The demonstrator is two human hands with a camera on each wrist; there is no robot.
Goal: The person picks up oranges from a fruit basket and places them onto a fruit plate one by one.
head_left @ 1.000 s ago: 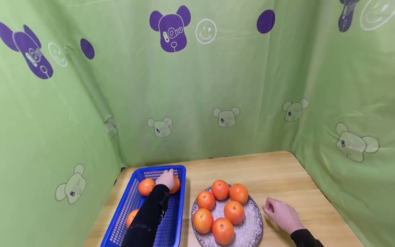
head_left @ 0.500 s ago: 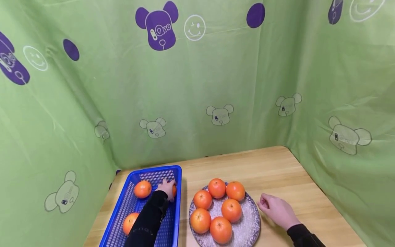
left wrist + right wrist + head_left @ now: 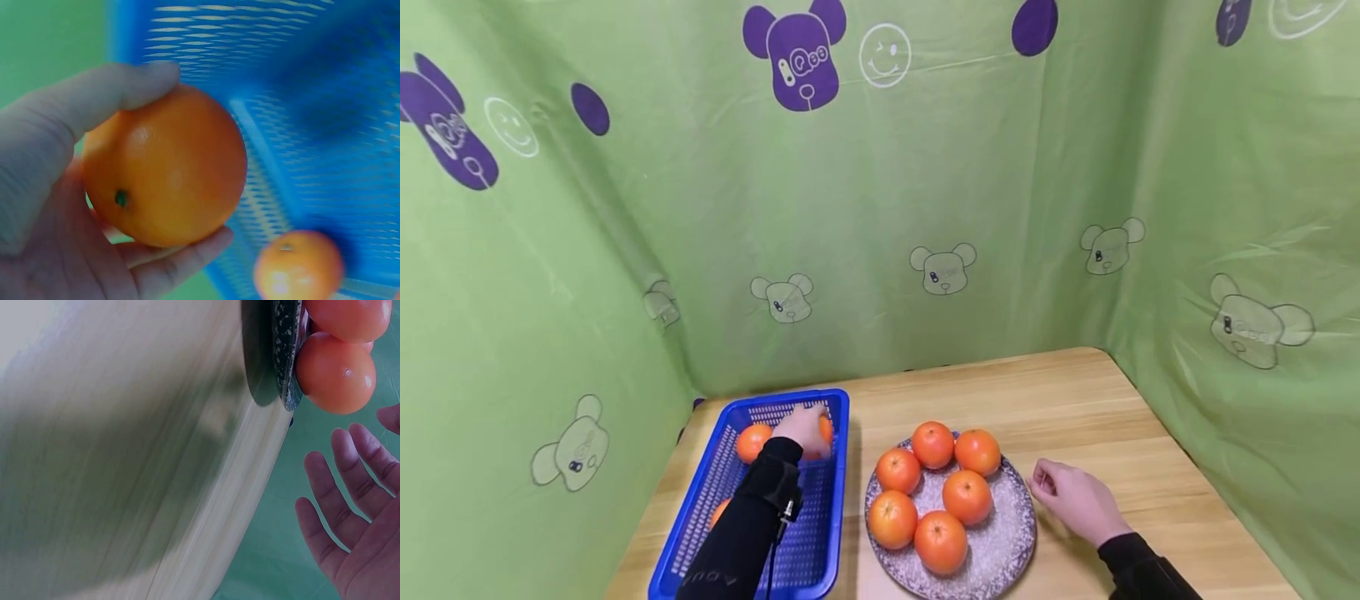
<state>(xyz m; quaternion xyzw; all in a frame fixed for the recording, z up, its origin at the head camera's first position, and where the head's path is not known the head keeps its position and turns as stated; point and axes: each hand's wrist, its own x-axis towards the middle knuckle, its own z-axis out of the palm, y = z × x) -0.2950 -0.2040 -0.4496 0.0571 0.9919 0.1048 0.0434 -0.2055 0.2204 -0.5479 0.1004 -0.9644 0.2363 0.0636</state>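
My left hand is inside the far right part of the blue basket, gripping an orange between thumb and fingers. The left wrist view shows that orange's green stem end and the basket's slotted wall behind it. Another orange lies in the basket left of the hand; one more is partly covered by the sleeve. To the right, my right hand hovers beside the speckled plate, holding nothing, its fingers loosely bent. Several oranges sit on the plate, mostly toward its left and far side.
A wooden table carries both the basket and the plate. Green patterned curtains enclose it at the back and both sides. The basket's raised rim stands left of the plate with a narrow strip of wood between them.
My left hand has closed round the orange at the basket's far right and raised it slightly. The right hand stays beside the plate. The head view has shifted a little.
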